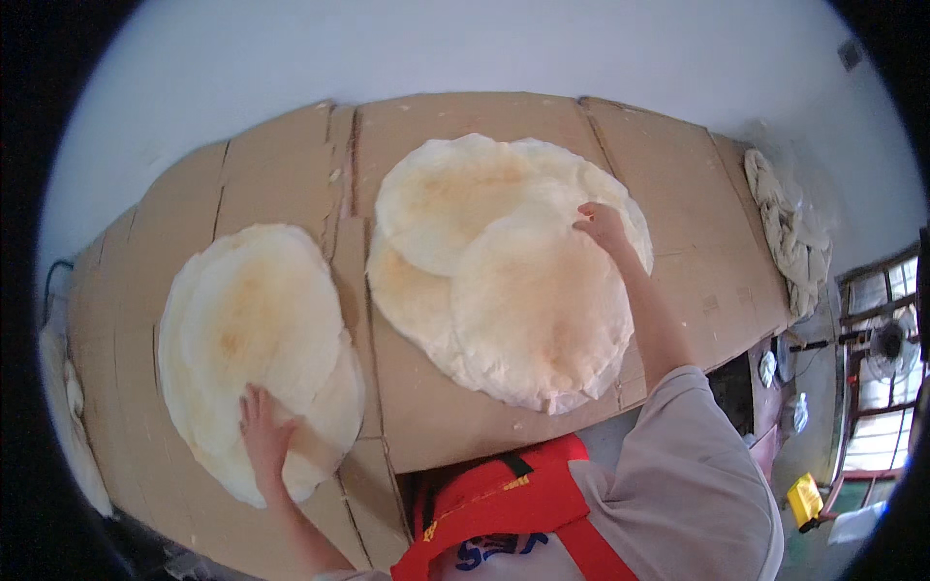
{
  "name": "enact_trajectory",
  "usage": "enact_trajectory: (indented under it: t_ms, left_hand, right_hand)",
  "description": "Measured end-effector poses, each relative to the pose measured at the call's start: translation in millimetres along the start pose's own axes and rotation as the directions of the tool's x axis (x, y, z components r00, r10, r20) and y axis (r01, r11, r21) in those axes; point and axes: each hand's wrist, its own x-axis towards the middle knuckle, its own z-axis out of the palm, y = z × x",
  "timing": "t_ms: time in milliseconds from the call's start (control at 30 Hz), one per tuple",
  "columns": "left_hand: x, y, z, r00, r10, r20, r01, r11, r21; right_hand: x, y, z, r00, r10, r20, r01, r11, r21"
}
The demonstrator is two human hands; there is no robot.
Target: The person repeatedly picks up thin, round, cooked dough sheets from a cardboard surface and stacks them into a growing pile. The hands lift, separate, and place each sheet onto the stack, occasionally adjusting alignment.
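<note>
Large round flatbreads, pale with browned patches, lie in two overlapping piles. My left hand [266, 434] rests on the left pile of flatbreads [223, 310], fingers spread over its near part. At the right pile of flatbreads [436, 194], my right hand [603, 228] is at the upper right edge of the front flatbread [538, 300]. Its fingers are curled toward the thumb and appear to pinch that edge; the fingertips show only in part. The front flatbread overlaps the others beneath it.
Flattened brown cardboard [707, 232] covers the table under both piles. A bundled cream cloth [775, 218] lies at its right end, below a white wall [436, 48]. Farther right are a fan [889, 344] by a window and a yellow object [804, 501].
</note>
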Motion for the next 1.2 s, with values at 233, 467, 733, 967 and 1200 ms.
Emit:
enact_trajectory:
  t_ms: [233, 467, 733, 967, 1200]
  left_hand:
    - [3, 38, -42, 0.973, 0.178, -0.144, -0.203, 0.962, -0.181]
    - [-6, 83, -49, 0.939, 0.287, -0.189, -0.329, 0.911, -0.250]
    - [-6, 102, -58, 0.904, 0.365, -0.222, -0.421, 0.852, -0.313]
    - [-1, 136, -72, 0.827, 0.445, -0.345, -0.562, 0.684, -0.465]
    - [-37, 207, -41, 0.865, 0.494, -0.088, 0.068, -0.289, -0.955]
  right_hand:
    - [-10, 27, 27, 0.994, 0.108, -0.018, -0.109, 0.990, -0.085]
    - [4, 32, 8, 0.964, 0.135, 0.230, -0.133, 0.991, -0.026]
    - [-60, -70, -83, 0.987, -0.159, 0.022, 0.157, 0.985, 0.070]
    - [-151, -193, -310, 0.793, -0.374, -0.480, 0.350, 0.926, -0.144]
    - [-206, -258, -205, 0.758, -0.647, 0.077, 0.636, 0.708, -0.307]
